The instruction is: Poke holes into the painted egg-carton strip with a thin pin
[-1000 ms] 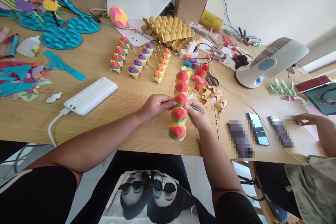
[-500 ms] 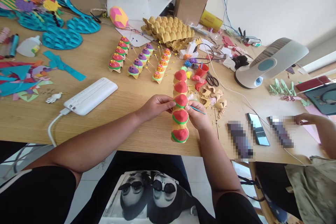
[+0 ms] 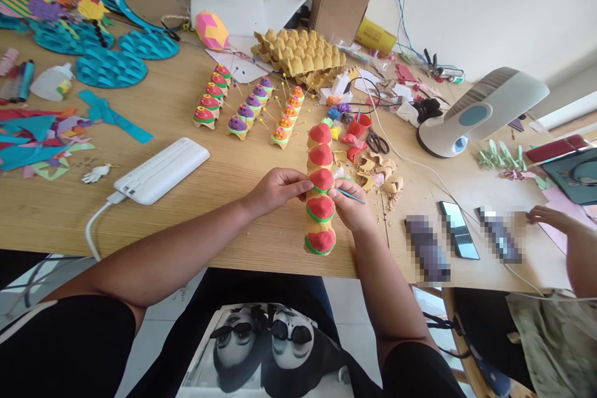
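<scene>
Between my two hands is an egg-carton strip, a row of several bumps capped in red, some edged with a green band. My left hand grips its left side at the middle bump, thumb pressed by the green edge. On the right side my right hand holds the same bump, with a thin blue tool lying across its fingers. Farther back stand finished-looking strips: a red one, a purple one and an orange one, stuck with pins.
Carton scraps, scissors and a red cup lie right of the strip. A white power bank is at left, a fan at right. Another person's hand rests near the phones.
My hands and the strip stay almost still. At the right, the other person's hand has shifted slightly, and a cable now shows across their lap.
</scene>
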`<state>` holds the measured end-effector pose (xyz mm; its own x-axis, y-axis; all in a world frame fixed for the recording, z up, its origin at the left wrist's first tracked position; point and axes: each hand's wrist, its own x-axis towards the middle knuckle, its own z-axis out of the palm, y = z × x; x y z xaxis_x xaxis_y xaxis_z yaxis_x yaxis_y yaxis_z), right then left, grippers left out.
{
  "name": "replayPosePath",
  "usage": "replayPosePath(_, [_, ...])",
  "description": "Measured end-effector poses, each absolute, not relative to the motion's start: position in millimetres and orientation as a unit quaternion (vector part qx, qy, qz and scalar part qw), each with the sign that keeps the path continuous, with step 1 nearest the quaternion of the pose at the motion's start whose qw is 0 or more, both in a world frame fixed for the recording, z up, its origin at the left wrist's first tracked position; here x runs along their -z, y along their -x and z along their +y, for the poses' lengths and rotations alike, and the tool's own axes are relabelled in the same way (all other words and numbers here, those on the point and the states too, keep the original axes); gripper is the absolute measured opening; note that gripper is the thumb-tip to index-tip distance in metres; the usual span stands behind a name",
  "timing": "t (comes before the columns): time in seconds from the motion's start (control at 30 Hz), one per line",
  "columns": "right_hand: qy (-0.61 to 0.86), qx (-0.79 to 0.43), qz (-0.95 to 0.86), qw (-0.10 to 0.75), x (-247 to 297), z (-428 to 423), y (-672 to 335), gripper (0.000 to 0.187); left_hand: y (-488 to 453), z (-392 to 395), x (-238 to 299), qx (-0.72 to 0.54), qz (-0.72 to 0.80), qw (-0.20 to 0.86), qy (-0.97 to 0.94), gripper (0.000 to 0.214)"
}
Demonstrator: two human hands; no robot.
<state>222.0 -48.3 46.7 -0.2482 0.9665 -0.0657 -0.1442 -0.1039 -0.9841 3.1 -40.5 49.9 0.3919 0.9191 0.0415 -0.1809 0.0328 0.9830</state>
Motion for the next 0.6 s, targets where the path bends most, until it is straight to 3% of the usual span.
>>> replayPosePath(0.17, [0.414,-0.622,-0.486,0.453,-46.2,-48.2,-222.3,0.041,-7.2,-42.8,-43.1,-0.440,0.312,0.688,-0.486,0.048])
replayPosePath(0.6, [0.400,-0.619,-0.498,0.458,-48.5,-50.4,-222.3,0.041,-11.2,-44.3,-39.9,-0.450,0.315,0.705,-0.450,0.041])
